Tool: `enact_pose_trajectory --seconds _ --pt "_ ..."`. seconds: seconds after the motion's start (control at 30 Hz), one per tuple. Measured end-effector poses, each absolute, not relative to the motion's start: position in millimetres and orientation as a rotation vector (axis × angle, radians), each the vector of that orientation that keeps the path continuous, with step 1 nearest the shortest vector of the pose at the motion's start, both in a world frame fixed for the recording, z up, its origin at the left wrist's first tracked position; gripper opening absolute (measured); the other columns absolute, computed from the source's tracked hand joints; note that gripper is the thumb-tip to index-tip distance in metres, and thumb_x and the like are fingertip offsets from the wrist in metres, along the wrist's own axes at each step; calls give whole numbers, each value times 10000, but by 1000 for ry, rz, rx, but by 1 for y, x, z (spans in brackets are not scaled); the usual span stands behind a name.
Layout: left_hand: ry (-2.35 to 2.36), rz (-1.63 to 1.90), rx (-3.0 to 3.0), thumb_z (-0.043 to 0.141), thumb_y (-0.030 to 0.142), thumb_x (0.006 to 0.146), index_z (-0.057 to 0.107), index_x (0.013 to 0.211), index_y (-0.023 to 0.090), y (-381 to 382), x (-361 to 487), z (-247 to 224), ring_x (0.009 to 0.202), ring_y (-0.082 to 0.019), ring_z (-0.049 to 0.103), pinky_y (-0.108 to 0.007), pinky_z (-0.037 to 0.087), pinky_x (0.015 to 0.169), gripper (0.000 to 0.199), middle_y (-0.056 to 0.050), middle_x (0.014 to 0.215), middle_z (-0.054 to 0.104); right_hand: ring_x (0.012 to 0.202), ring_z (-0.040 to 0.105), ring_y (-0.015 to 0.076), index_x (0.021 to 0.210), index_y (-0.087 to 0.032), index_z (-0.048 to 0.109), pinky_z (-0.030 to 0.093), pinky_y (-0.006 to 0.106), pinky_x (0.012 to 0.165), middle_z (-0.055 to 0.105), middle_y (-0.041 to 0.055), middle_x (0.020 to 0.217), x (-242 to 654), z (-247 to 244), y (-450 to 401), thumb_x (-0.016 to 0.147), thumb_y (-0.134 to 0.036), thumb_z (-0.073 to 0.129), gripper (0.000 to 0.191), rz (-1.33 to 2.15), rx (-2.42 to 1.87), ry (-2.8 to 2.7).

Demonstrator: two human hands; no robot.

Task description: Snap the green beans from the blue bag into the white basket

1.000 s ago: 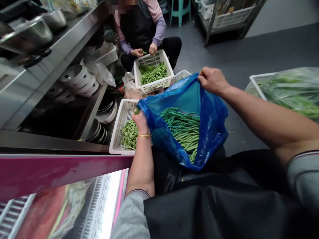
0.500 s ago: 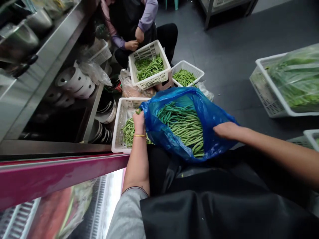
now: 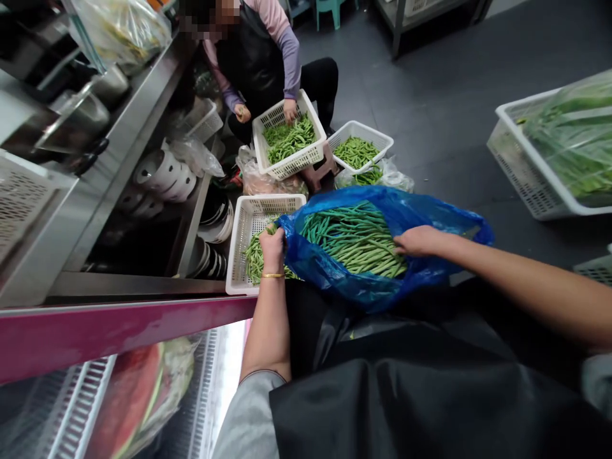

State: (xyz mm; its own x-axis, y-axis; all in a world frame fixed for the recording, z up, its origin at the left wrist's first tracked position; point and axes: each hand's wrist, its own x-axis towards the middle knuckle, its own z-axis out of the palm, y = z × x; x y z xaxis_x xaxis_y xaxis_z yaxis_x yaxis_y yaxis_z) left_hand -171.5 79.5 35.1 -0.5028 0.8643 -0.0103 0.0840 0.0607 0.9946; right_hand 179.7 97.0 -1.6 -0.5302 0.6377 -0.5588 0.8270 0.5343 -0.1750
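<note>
A blue plastic bag (image 3: 344,287) lies wide open against my lap, full of long green beans (image 3: 356,239). My left hand (image 3: 272,248) is closed at the bag's left rim, with green bean ends showing above the fist. Inside the bag's right side, my right hand (image 3: 418,242) has its fingers curled at the tips of the beans; how many it grips, if any, is hidden. Beyond my left hand stands a white basket (image 3: 246,220), holding more green beans, partly covered by my hand and wrist.
A co-worker (image 3: 258,57) sits opposite, one hand in a tilted basket (image 3: 296,162) of bean pieces. Beside it is a smaller basket (image 3: 361,127). A crate (image 3: 516,172) of bagged greens stands right. A steel shelf (image 3: 143,83) and pink-edged cooler (image 3: 129,328) line the left.
My right hand has moved from the bag's right edge inward to the beans, and the bag's right side has sagged outward. The co-worker's hands have parted, one now in the basket.
</note>
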Motion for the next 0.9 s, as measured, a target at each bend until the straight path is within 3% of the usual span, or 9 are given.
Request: enact_pose_trajectory --seconds 0.17,0.27,0.33,0.4,0.47,0.53,0.67,0.77,0.9 --pt "1784 1514 1042 642 225 659 624 710 129 80 -164 32 619 -94 517 -219 435 650 110 4 664 587 883 661 347 915 -134 679 452 395 673 695 239 959 229 -11 118 893 -338 480 286 -436 1358 2281" --pt "1922 1648 1227 658 205 702 653 1027 150 59 -143 50 723 -113 568 -213 447 713 330 -15 786 622 897 658 301 1030 -133 634 462 364 719 687 194 995 203 -3 110 928 -343 407 325 -438 1302 2500" --pt "1929 1722 1357 645 224 761 536 1271 188 33 -122 67 629 -93 532 -202 437 647 523 22 714 573 977 639 286 1162 -117 574 466 350 786 643 200 1124 172 -2 110 929 -356 414 370 -448 1351 2582" --pt "1824 1719 1533 653 222 777 446 1362 208 4 -101 79 527 -76 464 -194 413 577 620 60 622 513 1039 616 310 1274 -72 489 471 364 812 589 243 1211 143 -7 119 885 -402 506 510 -450 1462 2517" --pt "1680 1530 1734 643 218 792 501 1319 226 -17 -83 79 521 -75 475 -202 424 575 546 41 647 568 1034 617 332 1274 -35 479 484 381 791 597 267 1180 122 -15 132 851 -435 556 587 -458 1538 2421" --pt "1525 1195 1888 640 236 795 611 1191 227 -24 -72 68 600 -96 559 -223 464 630 397 -20 802 672 992 634 324 1208 -32 530 492 375 761 628 259 1107 108 -24 136 874 -411 523 505 -465 1562 2387" --pt "1643 719 1706 659 269 770 652 1128 179 -4 -73 27 818 -189 656 -301 497 779 369 -98 990 708 944 646 284 1187 -50 549 484 347 728 594 261 1160 91 -35 102 923 -205 379 350 -443 1494 2484" --pt "1754 700 1497 739 256 678 652 1128 146 12 -82 4 783 -207 649 -311 486 756 472 -89 864 706 929 646 260 1121 -91 596 473 330 716 574 238 1211 99 -39 62 921 -123 314 347 -439 1379 2583" --pt "1543 876 987 737 385 676 688 941 110 20 -87 -2 428 -91 454 -228 363 470 386 38 479 499 854 662 218 1102 -177 639 460 282 663 652 139 1122 142 -38 44 900 -120 353 354 -476 1314 2619"
